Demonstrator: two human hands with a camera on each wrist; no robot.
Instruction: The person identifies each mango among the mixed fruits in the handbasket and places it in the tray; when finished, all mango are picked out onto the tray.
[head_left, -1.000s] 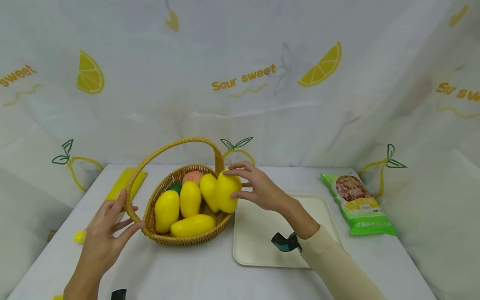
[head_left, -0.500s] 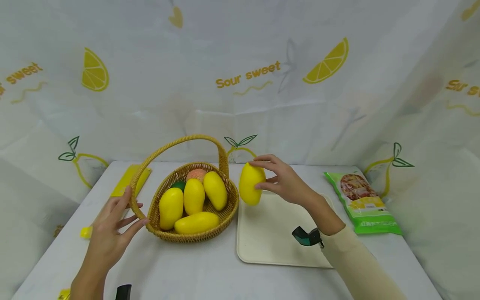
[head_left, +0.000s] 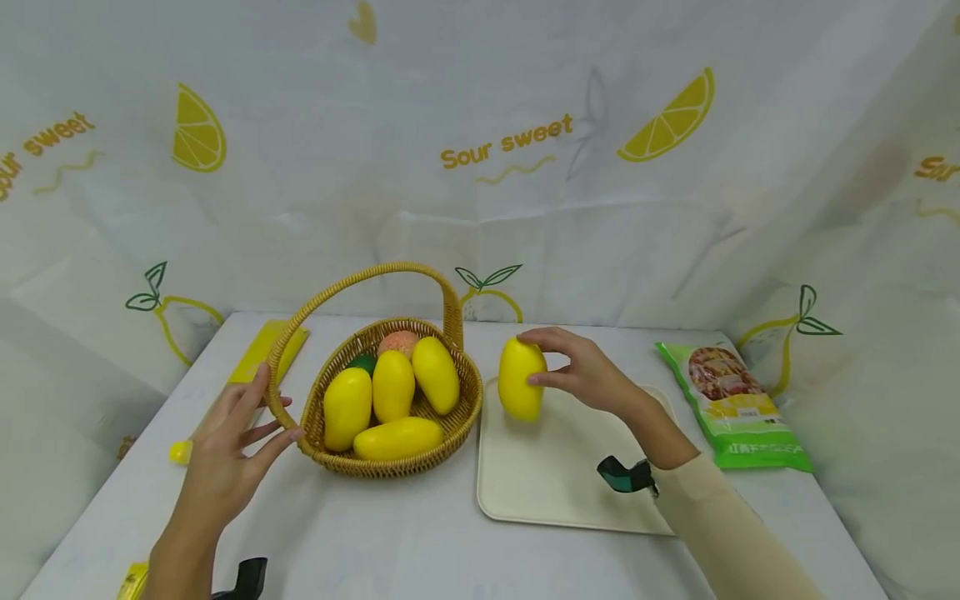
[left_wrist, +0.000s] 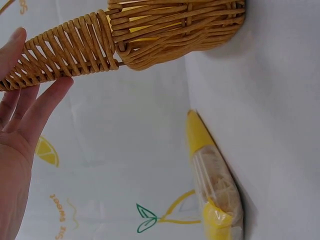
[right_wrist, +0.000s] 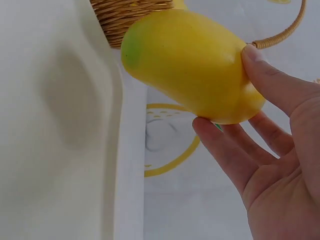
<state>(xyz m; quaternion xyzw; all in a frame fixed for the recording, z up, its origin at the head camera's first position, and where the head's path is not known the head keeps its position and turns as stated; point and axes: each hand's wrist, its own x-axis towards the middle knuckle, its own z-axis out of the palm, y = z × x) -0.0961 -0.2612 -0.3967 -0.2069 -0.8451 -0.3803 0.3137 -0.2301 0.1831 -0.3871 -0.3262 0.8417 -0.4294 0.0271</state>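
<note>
In the head view my right hand (head_left: pixel 585 371) grips a yellow mango (head_left: pixel 521 379) by its upper end, over the left part of a cream tray (head_left: pixel 577 467). The right wrist view shows this mango (right_wrist: pixel 185 65) with a green patch at one end, apart from the tray, its shadow on the tray surface. My left hand (head_left: pixel 228 437) holds the handle (head_left: pixel 283 354) of a wicker basket (head_left: pixel 375 469), thumb on one side and fingers on the other. Several yellow mangoes (head_left: pixel 393 387), a dark green item (head_left: pixel 363 362) and a pinkish round fruit (head_left: pixel 399 342) lie in the basket.
A green and yellow food bag (head_left: pixel 738 408) lies right of the tray. Behind my left hand is a bag with a yellow end (head_left: pixel 258 350), and another yellow thing (head_left: pixel 133 581) sits at the lower left. A printed white curtain (head_left: pixel 480 200) hangs behind the table.
My right hand has lifted the mango out of the basket, carried it right and lowered it a little over the tray. My left hand stays on the basket handle.
</note>
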